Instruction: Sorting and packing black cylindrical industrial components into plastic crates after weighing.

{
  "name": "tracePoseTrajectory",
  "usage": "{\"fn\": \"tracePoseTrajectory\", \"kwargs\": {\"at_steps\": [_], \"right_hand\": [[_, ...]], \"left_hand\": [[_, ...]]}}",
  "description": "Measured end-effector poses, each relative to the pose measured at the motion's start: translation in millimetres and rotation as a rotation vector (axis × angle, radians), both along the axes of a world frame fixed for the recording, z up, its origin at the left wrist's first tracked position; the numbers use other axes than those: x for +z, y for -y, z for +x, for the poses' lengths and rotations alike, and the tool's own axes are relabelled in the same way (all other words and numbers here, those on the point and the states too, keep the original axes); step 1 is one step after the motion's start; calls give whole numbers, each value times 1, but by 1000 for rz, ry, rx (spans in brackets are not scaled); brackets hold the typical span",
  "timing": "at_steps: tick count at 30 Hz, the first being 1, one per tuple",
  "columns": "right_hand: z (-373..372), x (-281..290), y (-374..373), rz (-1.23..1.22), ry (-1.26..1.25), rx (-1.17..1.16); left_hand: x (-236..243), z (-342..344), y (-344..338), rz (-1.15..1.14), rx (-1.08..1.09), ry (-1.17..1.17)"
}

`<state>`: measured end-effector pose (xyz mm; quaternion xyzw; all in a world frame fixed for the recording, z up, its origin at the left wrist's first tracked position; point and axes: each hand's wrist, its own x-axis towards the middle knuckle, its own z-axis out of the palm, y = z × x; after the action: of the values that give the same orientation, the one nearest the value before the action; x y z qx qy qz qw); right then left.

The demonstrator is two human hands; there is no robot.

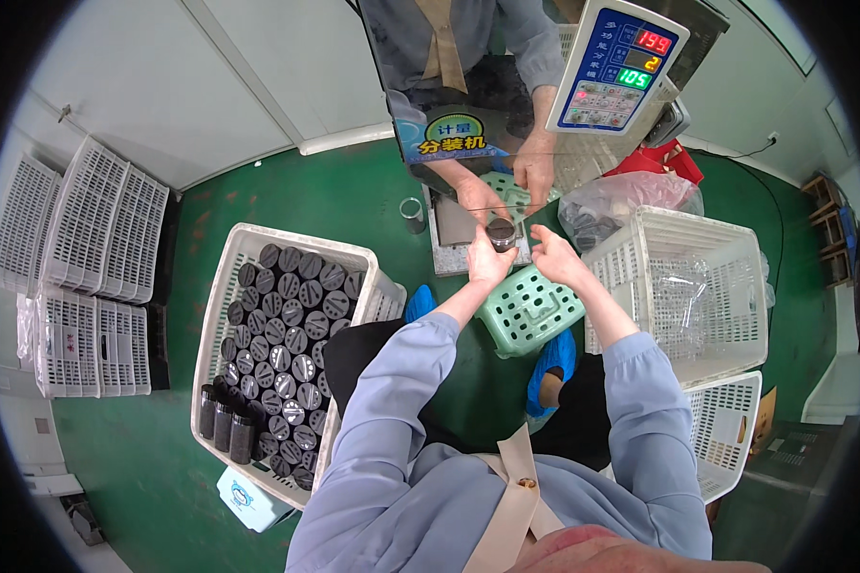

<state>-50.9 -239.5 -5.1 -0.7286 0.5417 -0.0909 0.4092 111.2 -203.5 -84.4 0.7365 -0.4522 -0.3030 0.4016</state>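
My left hand is closed around a small jar with a dark, ridged lid, held upright in front of the dispensing machine's shiny panel. To the right of the jar, my right hand is apart from it, fingers stretched toward it and nothing visible in them. Both hands and the jar are mirrored in the panel. Behind the left hand is a pale metal platform at the machine's foot. Just below the hands stands an upturned green plastic basket with holes.
A white crate on the left holds many dark-lidded jars. On the right, another white crate contains clear plastic containers. A clear empty jar stands left of the platform. Stacked crates line the left wall; a lit control panel hangs upper right.
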Motion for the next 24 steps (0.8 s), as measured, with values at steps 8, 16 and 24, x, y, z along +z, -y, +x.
{"fn": "tracePoseTrajectory", "kwargs": {"at_steps": [8,16,24], "right_hand": [[-16,47,-50,-348,-143,143],[-22,44,-82,-502,-127,144],[-32,61,-113,-452,-125,86]], "left_hand": [[-13,-1,0,-32,10,30],[-15,-8,3,-2,-25,-34],[-25,-8,6,-95,-7,16]]}}
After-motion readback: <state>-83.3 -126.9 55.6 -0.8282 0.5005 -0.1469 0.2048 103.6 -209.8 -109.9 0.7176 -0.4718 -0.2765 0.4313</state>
